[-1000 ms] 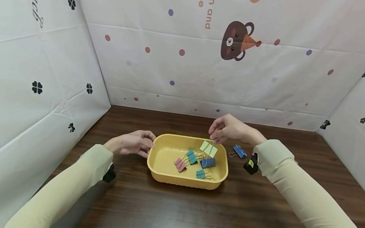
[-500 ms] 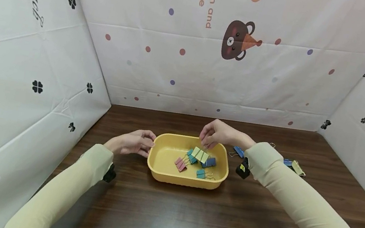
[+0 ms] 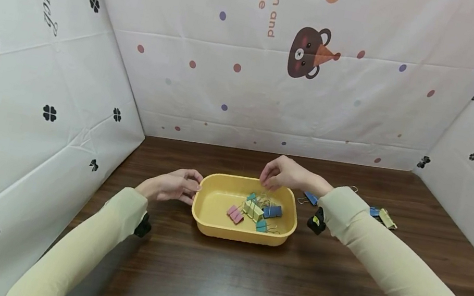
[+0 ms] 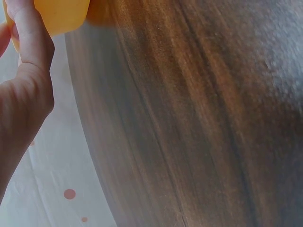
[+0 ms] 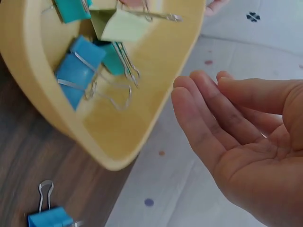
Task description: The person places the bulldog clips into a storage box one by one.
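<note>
A yellow plastic basin (image 3: pixel 213 230) holds several binder clips. Its left rim is held by my left hand (image 3: pixel 170 186), whose fingertips bend at the edge; in the left wrist view part of that hand is cut off. My right hand (image 3: pixel 285 173) hovers over the basin's far right rim, holding nothing, with loosely bent fingers apart from the clips in the right wrist view. Below it in the basin lie a pale yellow binder clip (image 3: pixel 253 211), a pink one (image 3: pixel 235 214), a blue one (image 3: pixel 272 211) and teal ones (image 3: pixel 262 226).
Right of the basin, a blue binder clip (image 3: pixel 311 198) lies on the dark wooden table (image 3: pixel 213 281), partly behind the right wrist. Farther right, another pale yellow clip (image 3: pixel 388 218) touches a blue one (image 3: pixel 374 212). Printed white sheets (image 3: pixel 182 80) border the table.
The right hand has moved slightly left with the pale yellow binder clip and let it go into the basin, among the other clips. My left hand stays on the rim.
</note>
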